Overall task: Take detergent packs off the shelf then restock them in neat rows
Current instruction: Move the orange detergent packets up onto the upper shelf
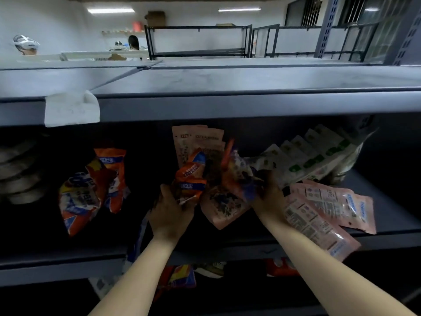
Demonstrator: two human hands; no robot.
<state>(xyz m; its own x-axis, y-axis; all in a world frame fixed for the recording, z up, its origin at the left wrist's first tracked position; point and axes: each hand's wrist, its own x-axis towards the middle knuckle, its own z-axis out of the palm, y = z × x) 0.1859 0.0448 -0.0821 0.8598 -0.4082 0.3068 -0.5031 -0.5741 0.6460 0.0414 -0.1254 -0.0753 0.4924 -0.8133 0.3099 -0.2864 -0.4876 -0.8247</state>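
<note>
Holding position, middle shelf (387,226), dim interior: one bundle of detergent packs (218,179), gathered between both hands at the centre front of the bay.

Item 1. Bundle: several orange, blue and pink pouches, crumpled together, some upright, some tilted. Left hand (173,210) has its fingers curled round a small orange pack (191,181); right hand (267,195) grips the other side of the bundle, near a pink pack (224,206) that sags over the shelf edge.

Handling, by judgement: soft film pouches, light singly, floppy and slippery in a stack. Contents probably shift, so a pinch at a sealed top edge or a flat squeeze from both sides should hold best; loose middle packs may slide out.

Item 2. Two orange and blue packs (91,190), left of the bundle, standing crooked, untouched.

Item 3. Row of white and green packs (305,156), right rear, leaning in overlapped order.

Item 4. Pink flat packs (328,213), right front, fanned out, partly hanging past the shelf lip, just beside the right forearm.

Item 5. More packs (180,277) on the level below, mostly hidden.

Item 6. Upper shelf (227,83), with a white tag (71,109) on its front edge.

Status, by judgement: removal stage; rows not yet formed.
</note>
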